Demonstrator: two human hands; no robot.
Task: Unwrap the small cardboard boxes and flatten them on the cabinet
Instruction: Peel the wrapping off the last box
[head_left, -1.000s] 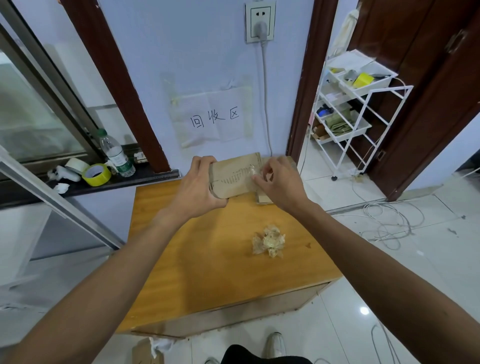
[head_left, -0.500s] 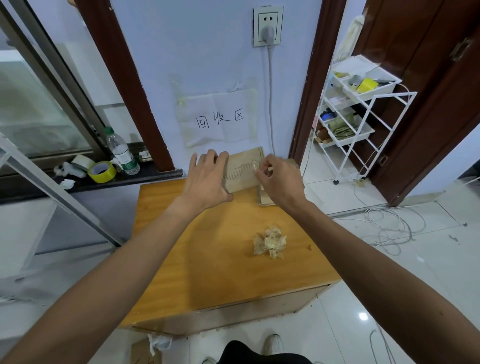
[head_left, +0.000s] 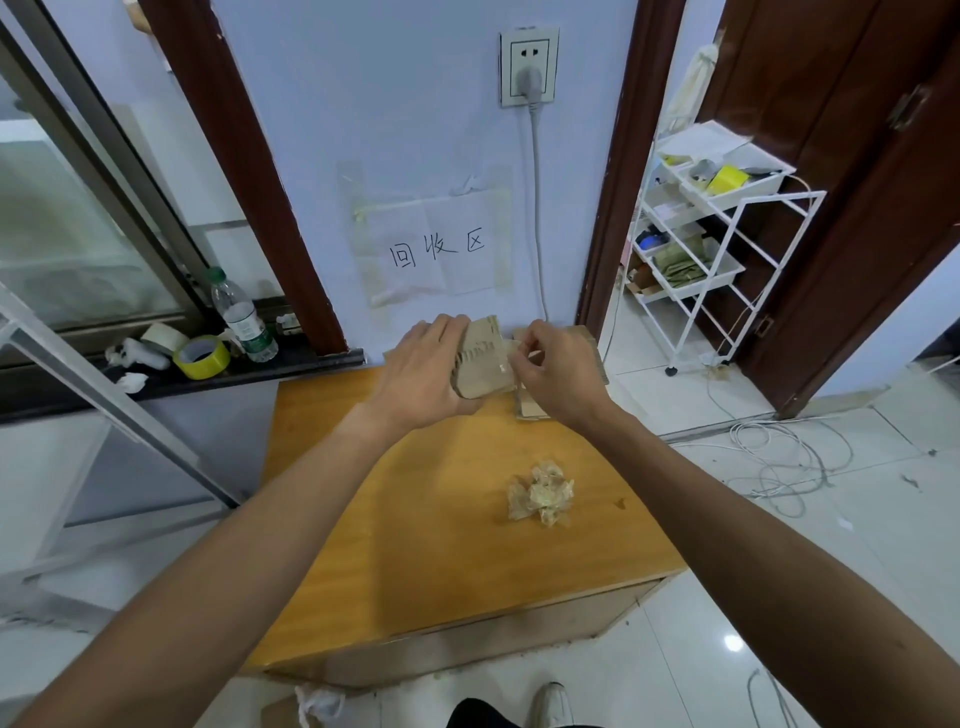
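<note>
A small brown cardboard box (head_left: 480, 364) is held above the far edge of the wooden cabinet (head_left: 415, 545). My left hand (head_left: 423, 376) grips its left side, fingers over the top edge. My right hand (head_left: 558, 371) pinches a bit of clear tape at the box's right side. Under and behind my right hand lies flattened cardboard (head_left: 532, 408) on the cabinet, mostly hidden. A crumpled ball of used tape (head_left: 540, 493) sits on the cabinet top, nearer to me.
A paper sign (head_left: 436, 249) hangs on the wall behind, under a socket (head_left: 529, 67) with a cord. The dark sill at left holds a water bottle (head_left: 243, 317) and yellow tape roll (head_left: 201, 357). A white rack (head_left: 711, 244) stands right; cables (head_left: 789, 457) lie on the floor.
The box has tilted and shifted slightly in my hands. My left hand moved from the box's side to over its top edge, while my right hand stays pinching at the tape.
</note>
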